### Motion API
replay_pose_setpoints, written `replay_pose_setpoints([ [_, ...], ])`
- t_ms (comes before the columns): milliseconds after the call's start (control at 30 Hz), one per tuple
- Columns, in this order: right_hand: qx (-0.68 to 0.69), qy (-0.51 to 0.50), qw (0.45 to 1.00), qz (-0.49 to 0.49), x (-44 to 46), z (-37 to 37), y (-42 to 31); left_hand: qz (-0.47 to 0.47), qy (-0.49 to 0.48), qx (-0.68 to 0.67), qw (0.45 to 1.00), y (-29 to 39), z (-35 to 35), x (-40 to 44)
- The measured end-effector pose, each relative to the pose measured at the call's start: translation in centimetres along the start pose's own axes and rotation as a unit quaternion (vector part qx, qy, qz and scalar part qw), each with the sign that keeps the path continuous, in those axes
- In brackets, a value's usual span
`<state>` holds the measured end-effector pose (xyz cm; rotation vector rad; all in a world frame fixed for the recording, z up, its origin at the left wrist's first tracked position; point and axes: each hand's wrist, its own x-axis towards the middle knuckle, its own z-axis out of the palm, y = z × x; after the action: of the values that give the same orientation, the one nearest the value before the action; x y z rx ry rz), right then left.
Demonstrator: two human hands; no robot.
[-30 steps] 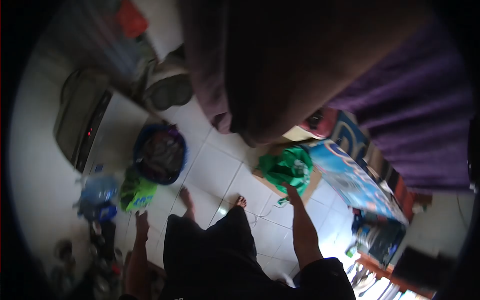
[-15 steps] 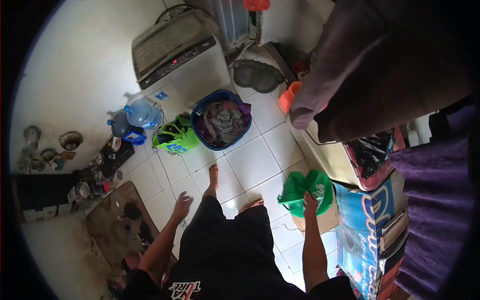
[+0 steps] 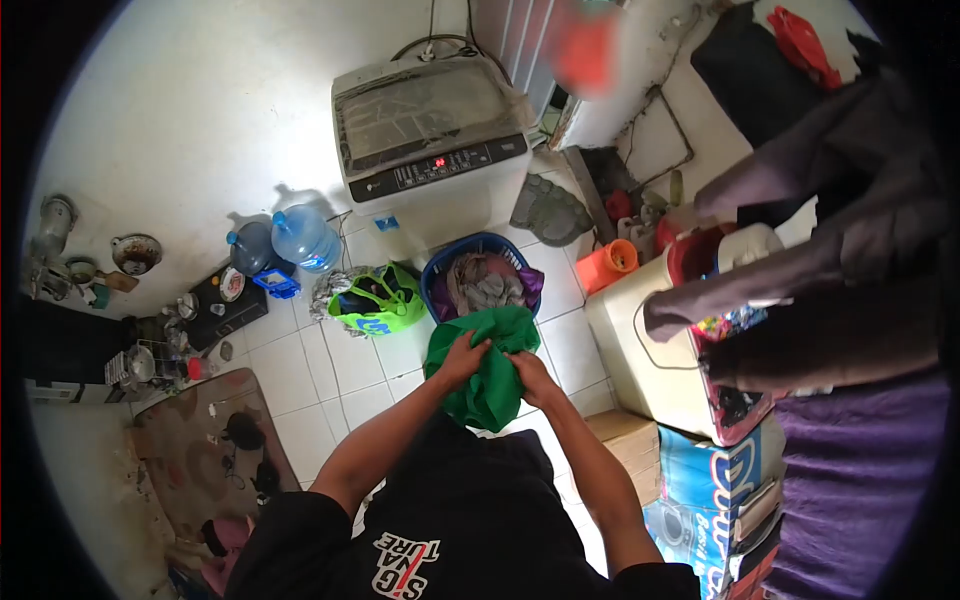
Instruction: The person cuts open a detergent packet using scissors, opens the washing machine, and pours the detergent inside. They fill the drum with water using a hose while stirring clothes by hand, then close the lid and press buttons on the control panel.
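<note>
A dark green shopping bag (image 3: 485, 395) hangs in front of my body, held between both hands. My left hand (image 3: 462, 360) is closed on the bag's left side near its top. On the right side my right hand (image 3: 528, 375) grips the same bag. Just beyond it stands a blue laundry basket (image 3: 430, 275) filled with crumpled clothes (image 3: 490, 282), its near rim partly hidden by the bag. To the left of the basket is a bright green bag (image 3: 385, 305) with dark things inside.
A top-loading washing machine (image 3: 435, 130) with a lit red display stands behind the basket. Large water bottles (image 3: 305, 238) are at the left wall. Dark clothes (image 3: 800, 260) hang on the right, above a cream-coloured cabinet (image 3: 640, 340). A cardboard box (image 3: 625, 445) sits near my right arm.
The green bag has been lifted off the cardboard box on the right and brought to the middle. My left hand, open before, now grips it too. The view has shifted.
</note>
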<state>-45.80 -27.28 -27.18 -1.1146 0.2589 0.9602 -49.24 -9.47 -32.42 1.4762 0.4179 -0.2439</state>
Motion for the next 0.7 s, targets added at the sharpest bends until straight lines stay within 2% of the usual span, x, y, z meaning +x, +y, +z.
replay_pose_setpoints([
  [33, -0.127, 0.043, 0.991, -0.029, 1.3, 1.0, -0.7, 0.002, 0.000, -0.009, 1.000, 0.3, -1.2, 1.0],
  [67, -0.135, 0.044, 0.990, -0.024, 3.0, 0.5, -0.7, 0.023, 0.063, 0.024, 0.997, 0.5, -2.6, 1.7],
  [100, -0.317, 0.074, 0.945, -0.018, 5.4, -1.2, -0.1, 0.042, 0.126, 0.060, 0.989, 1.1, -4.0, 2.2],
  [133, -0.485, 0.101, 0.869, -0.014, 6.4, -0.7, -1.0, 0.042, 0.127, 0.058, 0.989, 0.6, -5.2, 2.8],
  [200, -0.483, 0.113, 0.868, 0.020, 7.3, 0.7, -2.4, 0.027, 0.158, -0.016, 0.987, -0.1, -6.8, 4.0],
  [233, -0.362, 0.106, 0.926, -0.017, 7.5, 1.9, -2.6, -0.026, 0.159, -0.133, 0.978, 2.0, -7.4, 3.5],
  [267, -0.234, 0.098, 0.966, -0.054, 7.5, 2.9, -2.7, -0.027, 0.154, -0.134, 0.979, 4.1, -8.0, 3.0],
  [333, -0.173, 0.073, 0.982, -0.001, 5.5, 9.1, -4.9, -0.155, 0.133, -0.278, 0.939, 7.4, -8.9, 3.1],
  [400, -0.291, 0.026, 0.944, -0.154, 8.7, 9.9, -1.4, -0.198, 0.095, -0.317, 0.923, 6.3, -8.5, 4.3],
  [433, -0.289, 0.038, 0.944, -0.156, 8.8, 10.9, -2.6, -0.172, 0.065, -0.331, 0.926, 6.5, -8.0, 4.6],
  [467, -0.396, 0.091, 0.902, -0.144, 9.0, 11.4, -4.2, -0.146, 0.032, -0.344, 0.927, 6.7, -7.5, 5.0],
  [500, -0.497, 0.148, 0.845, -0.128, 9.1, 11.6, -5.8, -0.163, -0.014, -0.354, 0.921, 6.8, -8.3, 6.0],
  [533, -0.495, 0.168, 0.843, -0.130, 9.8, 10.8, -6.4, -0.153, -0.031, -0.330, 0.931, 7.5, -8.7, 6.2],
  [567, -0.506, 0.182, 0.828, -0.160, 10.7, 9.5, -6.2, -0.203, -0.080, -0.260, 0.941, 7.4, -10.3, 6.8],
  [600, -0.516, 0.196, 0.812, -0.188, 11.3, 8.2, -6.0, -0.169, -0.159, -0.277, 0.932, 7.6, -11.0, 6.8],
  [633, -0.512, 0.222, 0.809, -0.188, 11.8, 7.1, -5.9, -0.165, -0.231, -0.208, 0.936, 10.6, -11.7, 5.9],
  [667, -0.523, 0.226, 0.792, -0.220, 12.4, 6.1, -6.1, -0.111, -0.228, -0.073, 0.965, 8.3, -13.2, 6.7],
  [700, -0.536, 0.228, 0.773, -0.253, 12.6, 5.0, -6.9, -0.092, -0.219, 0.022, 0.971, 13.0, -13.6, 4.3],
])
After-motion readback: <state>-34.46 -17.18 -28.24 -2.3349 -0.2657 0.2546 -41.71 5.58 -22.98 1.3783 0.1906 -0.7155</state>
